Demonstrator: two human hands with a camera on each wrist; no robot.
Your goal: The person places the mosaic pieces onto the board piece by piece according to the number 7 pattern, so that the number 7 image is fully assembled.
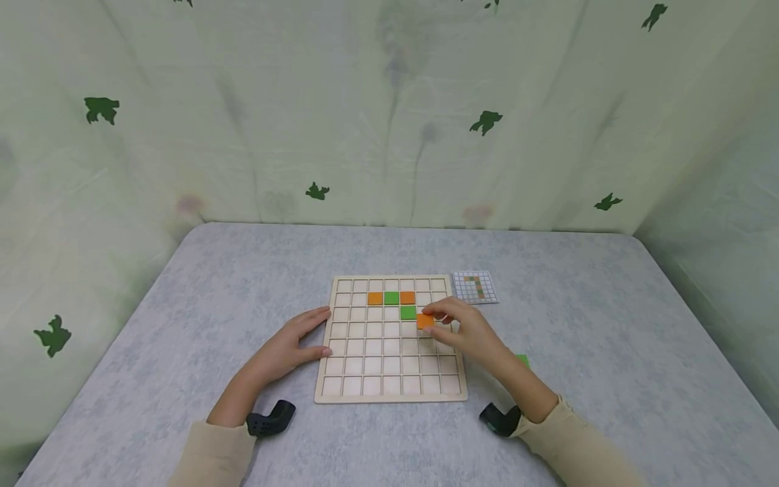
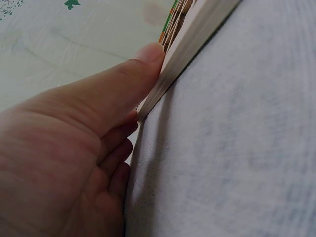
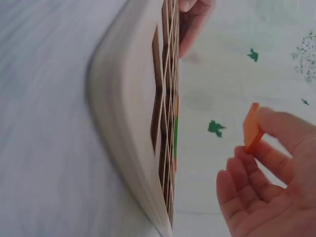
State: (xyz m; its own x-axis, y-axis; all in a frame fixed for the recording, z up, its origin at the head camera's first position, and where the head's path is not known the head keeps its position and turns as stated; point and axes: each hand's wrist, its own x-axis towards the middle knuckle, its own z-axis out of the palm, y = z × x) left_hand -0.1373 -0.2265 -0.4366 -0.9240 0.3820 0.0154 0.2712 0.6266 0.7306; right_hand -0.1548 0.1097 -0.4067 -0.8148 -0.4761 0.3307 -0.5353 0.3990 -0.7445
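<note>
A wooden grid board (image 1: 362, 385) lies flat on the table. Between thumb and fingertips my right hand (image 1: 465, 331) pinches an orange square tile (image 1: 425, 321), close over the board's right half; in the right wrist view that orange tile (image 3: 252, 129) is clear of the grid. My left hand (image 1: 286, 345) rests at the board's left edge, its thumb (image 2: 133, 74) and fingertips touching the rim. In the upper rows sit an orange tile (image 1: 375, 298), a green tile (image 1: 391, 298), another orange tile (image 1: 407, 297) and, below that one, a second green tile (image 1: 408, 312).
Beyond the board's upper right corner lies a small card (image 1: 476, 287) printed with a grid pattern of coloured squares. Part of a green piece (image 1: 523, 360) shows beside the right forearm. Black wrist devices (image 1: 271, 419) sit at both wrists. A patterned curtain (image 1: 365, 135) rises behind the table.
</note>
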